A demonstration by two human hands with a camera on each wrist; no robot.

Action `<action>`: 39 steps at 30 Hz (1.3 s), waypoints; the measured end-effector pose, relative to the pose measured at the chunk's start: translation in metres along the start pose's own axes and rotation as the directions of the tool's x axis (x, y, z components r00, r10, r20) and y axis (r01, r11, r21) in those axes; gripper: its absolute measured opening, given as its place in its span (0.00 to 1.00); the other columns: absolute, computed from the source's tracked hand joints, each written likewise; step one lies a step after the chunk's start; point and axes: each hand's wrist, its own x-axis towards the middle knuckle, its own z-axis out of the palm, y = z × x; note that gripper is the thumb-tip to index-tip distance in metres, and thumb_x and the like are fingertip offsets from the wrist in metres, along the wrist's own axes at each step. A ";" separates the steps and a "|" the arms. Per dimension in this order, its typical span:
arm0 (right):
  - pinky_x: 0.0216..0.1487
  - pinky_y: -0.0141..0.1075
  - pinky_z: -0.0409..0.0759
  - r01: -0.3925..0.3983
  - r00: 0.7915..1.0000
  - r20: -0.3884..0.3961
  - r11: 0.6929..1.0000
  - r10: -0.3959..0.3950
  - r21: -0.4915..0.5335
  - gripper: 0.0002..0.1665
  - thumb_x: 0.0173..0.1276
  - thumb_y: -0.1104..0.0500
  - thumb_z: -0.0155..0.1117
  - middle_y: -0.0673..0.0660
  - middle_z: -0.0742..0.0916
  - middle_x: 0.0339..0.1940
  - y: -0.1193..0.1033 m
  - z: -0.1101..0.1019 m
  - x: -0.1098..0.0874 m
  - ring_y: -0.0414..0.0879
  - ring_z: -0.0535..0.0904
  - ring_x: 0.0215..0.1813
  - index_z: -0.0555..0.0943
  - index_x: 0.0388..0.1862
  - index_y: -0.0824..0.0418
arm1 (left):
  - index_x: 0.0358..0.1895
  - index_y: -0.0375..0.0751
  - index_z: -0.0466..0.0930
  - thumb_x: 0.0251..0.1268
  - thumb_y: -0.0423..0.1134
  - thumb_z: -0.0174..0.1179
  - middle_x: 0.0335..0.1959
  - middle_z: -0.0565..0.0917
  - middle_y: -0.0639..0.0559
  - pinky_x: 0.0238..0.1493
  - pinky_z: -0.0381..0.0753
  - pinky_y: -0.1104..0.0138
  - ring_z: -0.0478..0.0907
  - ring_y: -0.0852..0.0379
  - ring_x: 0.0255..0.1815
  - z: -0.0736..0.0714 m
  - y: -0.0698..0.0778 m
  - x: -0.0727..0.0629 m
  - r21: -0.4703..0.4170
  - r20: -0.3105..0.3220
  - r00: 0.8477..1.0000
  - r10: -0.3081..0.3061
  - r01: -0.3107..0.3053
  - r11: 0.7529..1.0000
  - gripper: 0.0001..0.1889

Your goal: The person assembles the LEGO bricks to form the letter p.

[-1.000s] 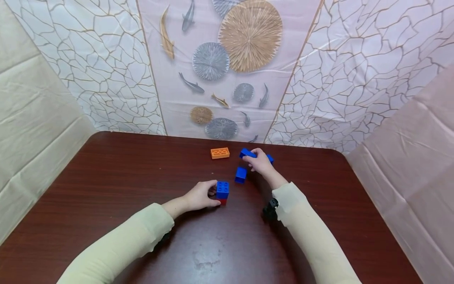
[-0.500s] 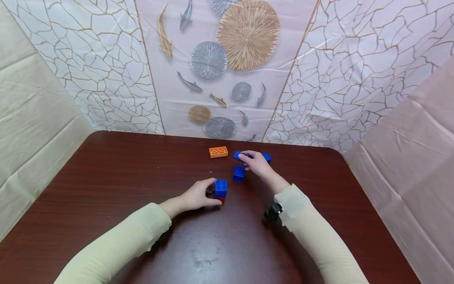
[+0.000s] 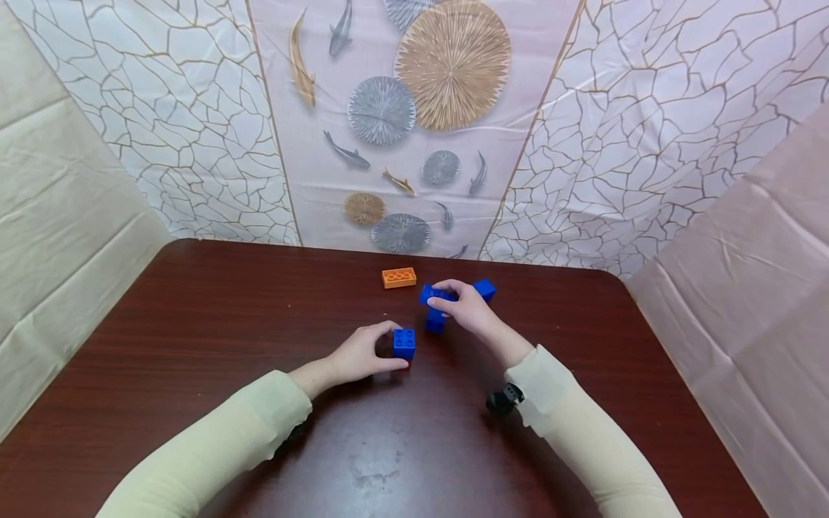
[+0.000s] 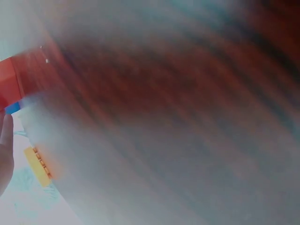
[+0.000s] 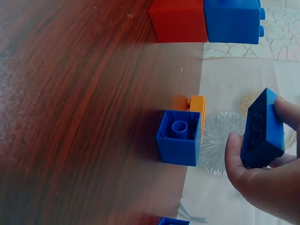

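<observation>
Several bricks [image 3: 399,278] dot a table [image 3: 227,309] before fish-patterned cloth [image 3: 414,198].

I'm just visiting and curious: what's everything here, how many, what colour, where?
Table: 1, reddish brown, under bricks
Wall coverings: count unclear, pale, around the table
Orange brick: 1, orange, far part
Red block: 1, red, near table's centre
Stacked block: 1, blue, on the red block
Nearer loose block: 1, blue, right of red block
Farther loose block: 1, blue, near far edge
Held brick: 1, blue, right hand
Wrist device: 1 clear, black, right wrist
Sleeves: 2, pale, both forearms
Left hand: 1, bare, round red block
Right hand: 1, bare, gripping held brick
</observation>
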 end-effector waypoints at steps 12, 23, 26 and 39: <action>0.62 0.50 0.72 0.099 0.995 0.033 0.991 -0.096 -0.086 0.22 0.64 0.52 0.64 0.60 0.79 0.58 -0.002 0.005 -0.016 0.55 0.73 0.58 0.75 0.55 0.57 | 0.49 0.46 0.77 0.59 0.50 0.63 0.43 0.83 0.53 0.57 0.76 0.57 0.78 0.57 0.47 0.000 -0.002 -0.001 -0.029 -0.025 1.000 0.005 -0.006 1.000 0.18; 0.59 0.47 0.75 0.225 0.970 0.113 0.972 -0.216 -0.070 0.22 0.61 0.56 0.66 0.60 0.80 0.55 -0.010 0.014 -0.031 0.53 0.75 0.54 0.76 0.54 0.58 | 0.49 0.45 0.77 0.59 0.47 0.63 0.42 0.85 0.52 0.52 0.80 0.63 0.80 0.59 0.45 0.000 -0.005 -0.001 -0.063 -0.041 0.998 0.055 -0.057 0.996 0.17; 0.58 0.46 0.76 0.253 0.962 0.123 0.964 -0.242 -0.085 0.22 0.61 0.57 0.67 0.60 0.81 0.54 -0.011 0.018 -0.033 0.53 0.76 0.52 0.76 0.54 0.59 | 0.49 0.44 0.77 0.59 0.47 0.64 0.43 0.85 0.51 0.51 0.80 0.64 0.81 0.58 0.45 0.000 -0.005 -0.001 -0.069 -0.042 0.997 0.058 -0.061 0.996 0.17; 0.57 0.48 0.76 0.311 0.946 0.145 0.939 -0.290 -0.147 0.22 0.60 0.57 0.67 0.58 0.81 0.53 -0.007 0.028 -0.036 0.54 0.75 0.54 0.76 0.53 0.58 | 0.47 0.40 0.77 0.58 0.43 0.65 0.42 0.85 0.46 0.46 0.82 0.67 0.83 0.56 0.42 0.001 -0.007 0.001 -0.109 -0.049 0.995 0.086 -0.090 0.990 0.16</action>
